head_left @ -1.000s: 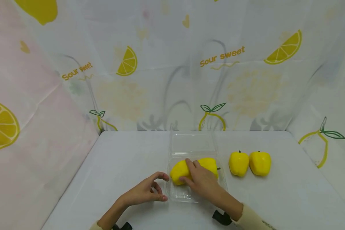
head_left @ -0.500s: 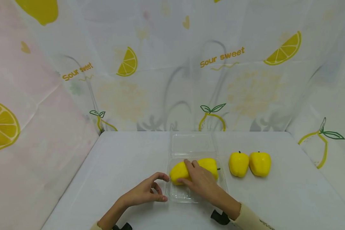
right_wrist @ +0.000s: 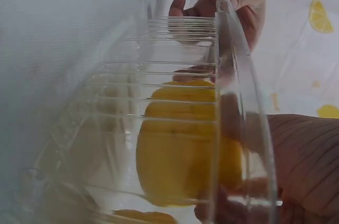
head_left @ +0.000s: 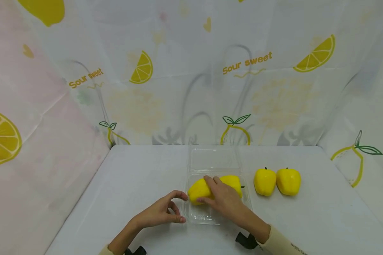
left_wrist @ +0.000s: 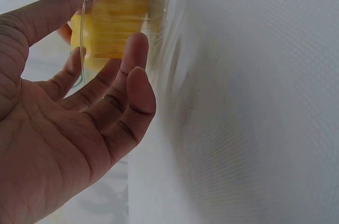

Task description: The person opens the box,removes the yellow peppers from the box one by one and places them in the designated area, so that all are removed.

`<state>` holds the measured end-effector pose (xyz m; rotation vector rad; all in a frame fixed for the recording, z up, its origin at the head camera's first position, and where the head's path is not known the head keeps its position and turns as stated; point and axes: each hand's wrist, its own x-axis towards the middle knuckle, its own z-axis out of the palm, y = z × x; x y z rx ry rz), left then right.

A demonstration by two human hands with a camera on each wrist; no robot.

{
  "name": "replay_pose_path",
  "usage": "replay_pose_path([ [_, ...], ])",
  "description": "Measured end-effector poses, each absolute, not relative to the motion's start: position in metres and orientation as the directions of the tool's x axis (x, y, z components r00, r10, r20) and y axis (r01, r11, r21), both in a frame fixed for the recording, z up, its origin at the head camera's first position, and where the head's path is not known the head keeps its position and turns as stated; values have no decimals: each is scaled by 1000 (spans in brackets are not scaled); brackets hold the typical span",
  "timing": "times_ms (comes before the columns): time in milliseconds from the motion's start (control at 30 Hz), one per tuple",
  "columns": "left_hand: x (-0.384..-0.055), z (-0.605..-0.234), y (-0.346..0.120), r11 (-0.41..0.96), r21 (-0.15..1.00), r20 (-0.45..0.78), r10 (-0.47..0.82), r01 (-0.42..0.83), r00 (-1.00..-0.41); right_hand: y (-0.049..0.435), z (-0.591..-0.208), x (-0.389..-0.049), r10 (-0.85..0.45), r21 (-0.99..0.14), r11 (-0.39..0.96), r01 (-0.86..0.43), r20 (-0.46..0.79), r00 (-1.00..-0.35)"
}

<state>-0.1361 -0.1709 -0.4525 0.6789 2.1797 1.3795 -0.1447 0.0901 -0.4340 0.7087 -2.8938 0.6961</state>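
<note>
A clear plastic clamshell box [head_left: 202,216] lies on the table, its lid [head_left: 215,158] folded back away from me. Two yellow bell peppers lie side by side in it. My right hand [head_left: 225,200] reaches over the front wall and grips the left pepper [head_left: 197,192], thumb on the near side, fingers over the top. The right pepper [head_left: 232,182] points its stem to the right, partly hidden by that hand. At the box's left side is my left hand [head_left: 161,212], fingers loosely bent, thumb and index fingertips at the rim [left_wrist: 85,38]; its palm is bare in the left wrist view.
Two more yellow bell peppers, one on the left [head_left: 265,181] and one on the right [head_left: 288,181], stand together right of the box. A white cloth covers the table [head_left: 140,170]. A lemon-printed curtain [head_left: 178,88] hangs behind and along both sides.
</note>
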Motion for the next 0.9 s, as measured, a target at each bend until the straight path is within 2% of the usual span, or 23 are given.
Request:
replay_pose_path([
  [467,-135,-449,-170,371,920,-146,623,127,-768,105,-415,-141,-420,-487,740,-463,203,-885],
  [900,-135,-450,-171,370,918,-133,624,142,-770,127,-400,-138,-409,-499,736,-458,211,-888],
])
